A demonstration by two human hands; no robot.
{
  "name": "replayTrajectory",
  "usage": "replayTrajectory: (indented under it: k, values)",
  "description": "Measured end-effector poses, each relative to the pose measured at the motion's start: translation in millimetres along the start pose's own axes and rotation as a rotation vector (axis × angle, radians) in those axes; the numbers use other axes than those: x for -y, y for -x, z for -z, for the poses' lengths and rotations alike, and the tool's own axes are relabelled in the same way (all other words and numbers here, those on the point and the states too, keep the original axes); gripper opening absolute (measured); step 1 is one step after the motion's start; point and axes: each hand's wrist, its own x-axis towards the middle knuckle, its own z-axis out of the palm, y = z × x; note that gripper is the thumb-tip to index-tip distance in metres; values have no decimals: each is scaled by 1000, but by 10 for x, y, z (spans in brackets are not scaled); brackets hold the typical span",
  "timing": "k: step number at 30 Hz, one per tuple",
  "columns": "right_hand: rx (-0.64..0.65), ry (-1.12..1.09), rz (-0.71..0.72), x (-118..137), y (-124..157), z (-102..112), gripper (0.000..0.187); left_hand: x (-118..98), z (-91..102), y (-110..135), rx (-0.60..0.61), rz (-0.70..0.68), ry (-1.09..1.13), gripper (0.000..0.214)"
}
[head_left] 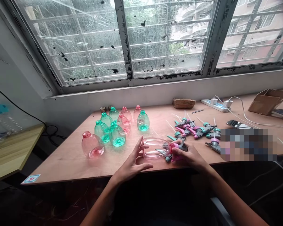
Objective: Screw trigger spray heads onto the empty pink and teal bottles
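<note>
A: Largest item noted?
B: The table (68, 164); it was seen beneath and beyond the grip.
A: Groups?
B: Green and pink bottles (118, 135) were found standing left of the grip, apart from it. Loose spray heads (198, 131) were heaped just beyond it, mostly rightward.
A: Hands?
B: The left hand (132, 161) was spread about the bottle's base; contact could not be told. The right hand (191, 153) was closed at the neck end.
A: Held pieces?
B: The clear pink bottle (155, 149) was kept sideways between both hands. The neck spray head (175, 145) was grasped in the right.
</note>
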Motion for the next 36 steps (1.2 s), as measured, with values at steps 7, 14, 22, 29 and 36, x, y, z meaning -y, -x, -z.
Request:
replayTrajectory:
  k: [7, 14, 22, 29, 36]
  values:
    - [-38, 42, 46, -32, -20, 23, 43, 14, -13, -18, -8, 16, 35, 97]
    - [12, 61, 29, 30, 17, 4, 41, -5, -33, -19, -5, -22, 80, 108]
    - [42, 26, 43, -28, -20, 54, 39, -44, -30, 0, 4, 17, 78, 96]
    - [85, 62, 21, 38, -8, 27, 35, -2, -16, -13, -11, -8, 159, 106]
    - [79, 39, -2, 43, 1, 11, 39, -9, -9, -5, -7, -24, 53, 92]
